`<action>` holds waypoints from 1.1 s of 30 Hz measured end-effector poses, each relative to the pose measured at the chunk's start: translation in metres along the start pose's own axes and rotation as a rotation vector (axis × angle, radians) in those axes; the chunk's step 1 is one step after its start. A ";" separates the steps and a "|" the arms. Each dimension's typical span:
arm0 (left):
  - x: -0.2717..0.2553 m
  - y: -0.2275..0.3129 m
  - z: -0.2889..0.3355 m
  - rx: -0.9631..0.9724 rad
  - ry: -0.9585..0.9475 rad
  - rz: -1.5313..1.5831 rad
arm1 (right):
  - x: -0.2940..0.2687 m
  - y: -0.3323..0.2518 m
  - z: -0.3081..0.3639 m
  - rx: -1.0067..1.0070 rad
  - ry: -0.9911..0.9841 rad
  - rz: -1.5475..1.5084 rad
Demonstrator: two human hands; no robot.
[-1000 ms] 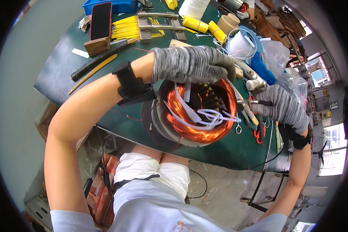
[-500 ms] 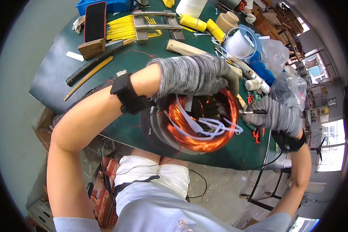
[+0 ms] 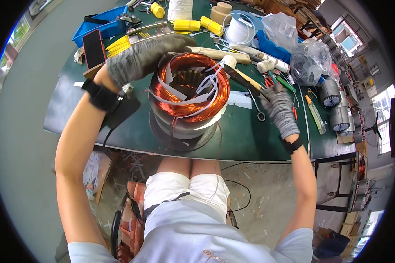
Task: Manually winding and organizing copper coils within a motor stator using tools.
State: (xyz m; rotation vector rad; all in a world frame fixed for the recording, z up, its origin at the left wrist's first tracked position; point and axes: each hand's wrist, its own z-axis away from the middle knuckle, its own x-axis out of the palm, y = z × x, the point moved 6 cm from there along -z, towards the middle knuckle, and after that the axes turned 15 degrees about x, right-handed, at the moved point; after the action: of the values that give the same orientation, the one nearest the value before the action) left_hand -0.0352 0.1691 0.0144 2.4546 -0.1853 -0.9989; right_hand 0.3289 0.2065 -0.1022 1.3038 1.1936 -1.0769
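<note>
So, a metal cylinder (image 3: 194, 130) is stood upright on the green tabletop (image 3: 259, 142), pretty much dead centre in front of the seated person, and a fat ring of copper wire (image 3: 221, 94) is seated at its top. Pale strips (image 3: 173, 91) are tucked in along the ring, and a looped white cord (image 3: 213, 83) is draped over its right side.

The left hand (image 3: 142, 57), in a grey striped glove, is held up at the far left side of the ring, fingers pointing right. It's pretty blurred, so whether the ring is actually being touched can't be told, and neither can how far the fingers are spread.

The right hand (image 3: 277, 103), gloved the same way, is held well apart from the ring, over on the right among the tools. Its fingers look curled by the end of a dark stick (image 3: 243, 79) and a green-handled tool (image 3: 273, 78), but whether anything's being pinched can't be made out. A metal rod with a ring end (image 3: 260, 116) is laid just beside it, and a yellow cutter (image 3: 316, 115) is left further right.

Further back, a phone (image 3: 94, 48) is propped up on the left near a blue tray (image 3: 96, 25), two yellow bundles (image 3: 186, 25) are laid near the middle, and a spool of white line (image 3: 241, 34) is parked to their right.
</note>
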 end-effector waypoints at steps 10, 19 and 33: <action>-0.079 0.122 0.087 -0.187 0.955 -0.868 | 0.039 -0.043 0.121 -0.227 -0.126 -0.315; 0.010 0.107 0.010 0.066 0.171 -0.359 | 0.048 -0.037 0.198 -0.404 0.242 -0.696; 0.040 0.067 -0.018 0.158 -0.121 -0.438 | 0.036 -0.077 0.022 -0.351 -0.058 -0.496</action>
State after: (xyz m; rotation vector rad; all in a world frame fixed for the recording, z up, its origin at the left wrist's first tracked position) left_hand 0.0098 0.1051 0.0325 2.6401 0.2565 -1.3616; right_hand 0.2568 0.1869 -0.1485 0.7172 1.6259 -1.1711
